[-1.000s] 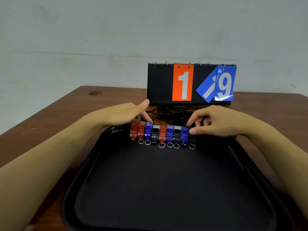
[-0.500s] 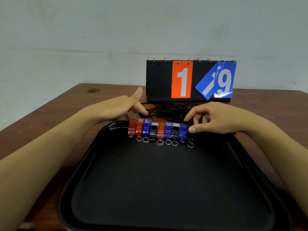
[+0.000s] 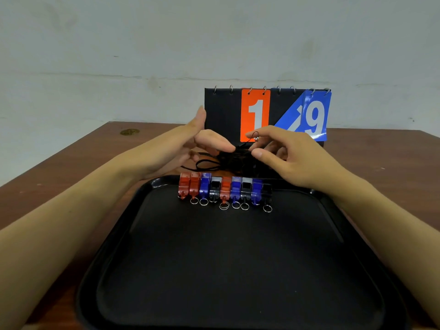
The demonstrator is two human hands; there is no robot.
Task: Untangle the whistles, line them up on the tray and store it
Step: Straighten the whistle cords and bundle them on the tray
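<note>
Several whistles [image 3: 225,188] in red, blue and black lie side by side along the far edge of the black tray [image 3: 238,258], key rings pointing toward me. Behind the tray sits a tangle of black cords [image 3: 209,163]. My left hand [image 3: 181,146] is spread with its thumb up, fingertips touching the tangle. My right hand [image 3: 297,158] hovers over the tangle from the right, and a thin cord loop with a small ring hangs from its index fingertip. Neither hand touches the whistles.
A flip scoreboard [image 3: 221,110] showing an orange 1 and a blue 9 stands right behind the cords. The tray rests on a brown wooden table [image 3: 71,167] against a white wall. A small brass disc [image 3: 129,131] lies at the table's far left.
Both hands have let go of the whistle row and moved up and back to the cord tangle. The right hand has picked up a cord loop. The whistles stay in line.
</note>
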